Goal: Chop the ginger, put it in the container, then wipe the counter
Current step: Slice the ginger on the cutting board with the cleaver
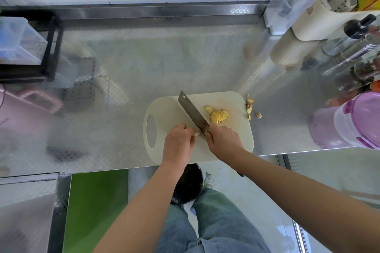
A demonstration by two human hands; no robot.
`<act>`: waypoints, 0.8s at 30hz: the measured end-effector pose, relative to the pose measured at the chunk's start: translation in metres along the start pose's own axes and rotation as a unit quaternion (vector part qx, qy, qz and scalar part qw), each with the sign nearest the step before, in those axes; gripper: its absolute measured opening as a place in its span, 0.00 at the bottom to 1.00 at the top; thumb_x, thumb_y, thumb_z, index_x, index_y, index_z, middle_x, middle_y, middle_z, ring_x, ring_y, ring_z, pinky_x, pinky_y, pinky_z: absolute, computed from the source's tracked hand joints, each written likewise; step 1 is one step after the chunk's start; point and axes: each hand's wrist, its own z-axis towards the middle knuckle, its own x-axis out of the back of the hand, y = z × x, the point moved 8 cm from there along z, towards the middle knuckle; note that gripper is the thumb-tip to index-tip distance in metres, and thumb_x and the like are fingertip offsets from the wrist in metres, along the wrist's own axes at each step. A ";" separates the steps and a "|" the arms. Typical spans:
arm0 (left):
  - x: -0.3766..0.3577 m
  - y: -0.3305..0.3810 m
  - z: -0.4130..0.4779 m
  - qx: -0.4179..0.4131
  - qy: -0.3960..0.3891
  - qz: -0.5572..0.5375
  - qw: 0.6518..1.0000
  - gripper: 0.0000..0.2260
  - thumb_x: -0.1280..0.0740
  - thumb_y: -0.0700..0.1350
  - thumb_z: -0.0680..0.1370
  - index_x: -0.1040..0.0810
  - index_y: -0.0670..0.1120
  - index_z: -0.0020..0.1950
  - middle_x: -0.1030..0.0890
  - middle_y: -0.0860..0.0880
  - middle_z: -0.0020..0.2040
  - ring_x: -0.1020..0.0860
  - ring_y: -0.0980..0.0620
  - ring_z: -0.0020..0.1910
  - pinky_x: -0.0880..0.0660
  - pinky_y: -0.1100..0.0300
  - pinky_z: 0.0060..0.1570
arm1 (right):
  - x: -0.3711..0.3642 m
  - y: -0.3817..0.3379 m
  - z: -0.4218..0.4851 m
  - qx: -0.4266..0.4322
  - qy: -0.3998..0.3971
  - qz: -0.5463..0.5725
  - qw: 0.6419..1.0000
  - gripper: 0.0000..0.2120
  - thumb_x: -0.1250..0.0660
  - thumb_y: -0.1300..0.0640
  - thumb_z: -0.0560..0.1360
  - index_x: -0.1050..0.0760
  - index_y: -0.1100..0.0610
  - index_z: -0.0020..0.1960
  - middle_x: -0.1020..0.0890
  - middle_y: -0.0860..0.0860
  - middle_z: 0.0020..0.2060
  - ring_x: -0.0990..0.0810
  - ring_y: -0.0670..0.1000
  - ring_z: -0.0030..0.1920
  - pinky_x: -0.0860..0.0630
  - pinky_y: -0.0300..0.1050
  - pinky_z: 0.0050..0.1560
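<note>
Sitting on steel counter [164, 57]: board [168, 109] w/ ginger slices [219, 116].

Cutting board [174, 109] on worktop [123, 68] near front edge. Ginger slices [218, 116] on board right of cleaver [193, 113]. Peels [249, 107] off board's right edge. Lidded container [353, 123] far right.

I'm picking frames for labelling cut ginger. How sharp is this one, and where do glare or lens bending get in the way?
Head view, centre: fairly sharp; knife, ginger slices, left hand and right hand read clearly on the cutting board. Head view, counter: hazy reflections wash over the steel. Head view, edges: soft and bent, rack and bottles smeared, leaning.
</note>
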 end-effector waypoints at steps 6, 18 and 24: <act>0.005 -0.002 -0.008 0.011 0.020 -0.017 1.000 0.04 0.25 0.37 0.68 0.18 0.44 0.40 0.25 0.46 0.33 0.27 0.46 0.31 0.33 0.58 0.31 | 0.015 -0.007 0.005 0.008 0.017 0.047 0.999 0.11 0.44 0.51 0.81 0.37 0.57 0.44 0.30 0.53 0.35 0.31 0.56 0.36 0.37 0.47 0.35; 0.002 -0.005 -0.007 0.030 0.012 -0.008 0.999 0.02 0.28 0.39 0.72 0.17 0.42 0.43 0.23 0.45 0.37 0.26 0.46 0.36 0.31 0.55 0.36 | 0.028 -0.012 -0.011 0.070 -0.034 -0.051 0.996 0.09 0.46 0.53 0.81 0.35 0.57 0.45 0.33 0.52 0.34 0.33 0.56 0.37 0.37 0.47 0.37; 0.002 -0.003 -0.006 0.019 0.007 -0.005 1.000 0.02 0.29 0.40 0.73 0.17 0.43 0.44 0.23 0.46 0.37 0.27 0.47 0.37 0.33 0.58 0.36 | 0.019 -0.012 -0.008 0.057 -0.037 -0.061 0.996 0.07 0.46 0.57 0.79 0.32 0.59 0.48 0.30 0.53 0.37 0.30 0.56 0.38 0.35 0.47 0.37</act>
